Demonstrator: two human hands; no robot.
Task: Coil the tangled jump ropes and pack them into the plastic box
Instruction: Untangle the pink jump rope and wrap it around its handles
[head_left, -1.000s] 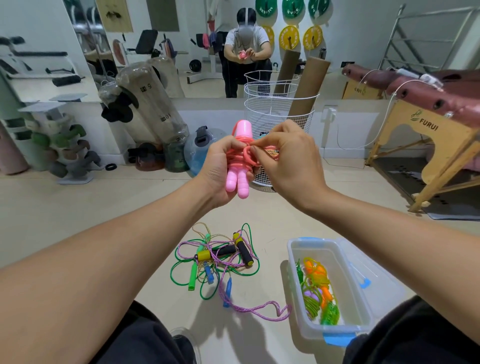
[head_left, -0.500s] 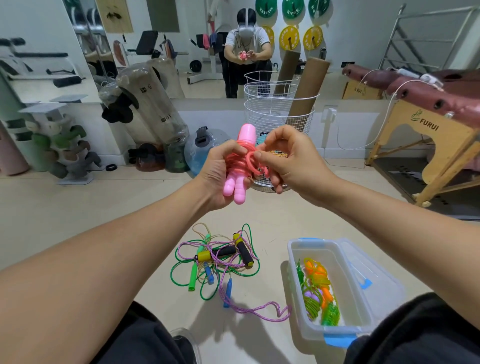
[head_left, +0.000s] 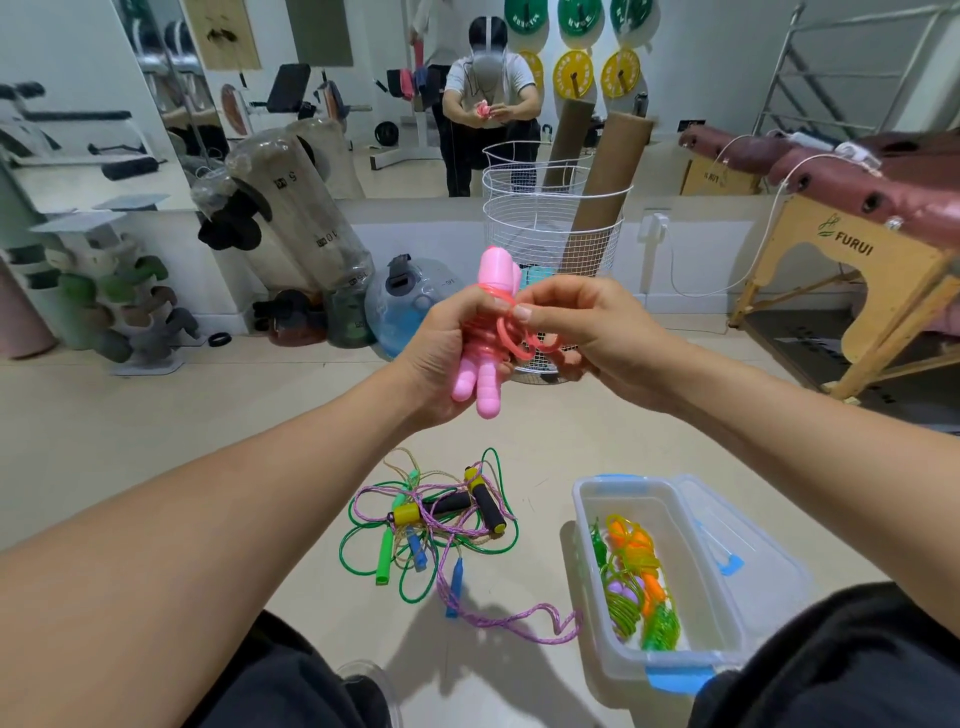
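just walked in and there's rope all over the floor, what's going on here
A person is winding a pink rope around its two pink handles. The left hand grips the handles and the right hand pinches the loops. On the floor a tangle of ropes waits uncoiled. Beside it the open plastic box already holds a few coiled ropes, orange and green.

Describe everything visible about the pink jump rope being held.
The pink jump rope has two glossy, plastic-looking pink handles held side by side, roughly upright, with darker pink cord wound round their middle. The left hand grips the handles; the right hand pinches loose cord loops beside them. It is held in the air above the floor.
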